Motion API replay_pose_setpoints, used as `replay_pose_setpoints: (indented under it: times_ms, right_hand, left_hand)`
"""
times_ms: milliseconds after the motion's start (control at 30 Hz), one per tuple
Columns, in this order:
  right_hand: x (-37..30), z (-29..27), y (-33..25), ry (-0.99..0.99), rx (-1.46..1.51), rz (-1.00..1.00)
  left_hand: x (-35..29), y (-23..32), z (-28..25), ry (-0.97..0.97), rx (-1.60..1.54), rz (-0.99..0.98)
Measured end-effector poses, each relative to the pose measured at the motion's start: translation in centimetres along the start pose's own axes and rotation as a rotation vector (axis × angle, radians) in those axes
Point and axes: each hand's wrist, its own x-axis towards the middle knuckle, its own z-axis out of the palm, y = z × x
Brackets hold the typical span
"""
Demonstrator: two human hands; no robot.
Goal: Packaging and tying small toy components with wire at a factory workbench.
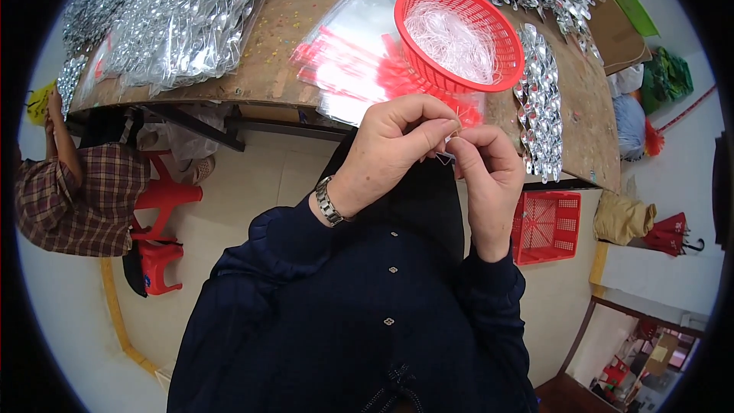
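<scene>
My left hand [390,149], with a metal watch [328,201] at its wrist, is closed in a pinch between thumb and index finger. Tip to tip with it, my right hand [492,172] pinches too, just in front of the table edge. Between the fingertips is a bit of thin string [443,159], mostly hidden by the fingers. Just beyond my hands stands a red plastic basket [514,46] holding a tangle of pale thin strings [451,42]. Red strips [348,65] lie left of it over clear plastic bags [344,19].
Shiny silver twisted ornaments [183,19] are heaped at the left of the wooden table [264,53]; more silver ornaments [541,107] lie at the right. A red crate [547,226] sits on the floor. At left, a person in a plaid shirt [92,195] is beside red stools [164,195].
</scene>
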Motion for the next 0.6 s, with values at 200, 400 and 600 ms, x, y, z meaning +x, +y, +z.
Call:
replay_pose_setpoints:
  times_ms: [200, 400, 600]
  right_hand:
    - [0.02, -0.09, 0.01, -0.013, -0.009, 0.019]
    - [0.06, -0.26, 0.19, -0.007, -0.008, 0.013]
    - [0.02, -0.41, 0.51, -0.011, -0.003, 0.015]
  left_hand:
    - [-0.02, -0.09, -0.13, -0.013, 0.010, 0.012]
    - [-0.06, 0.07, -0.02, -0.030, 0.013, -0.006]
    - [-0.05, 0.24, 0.00, -0.058, 0.013, -0.026]
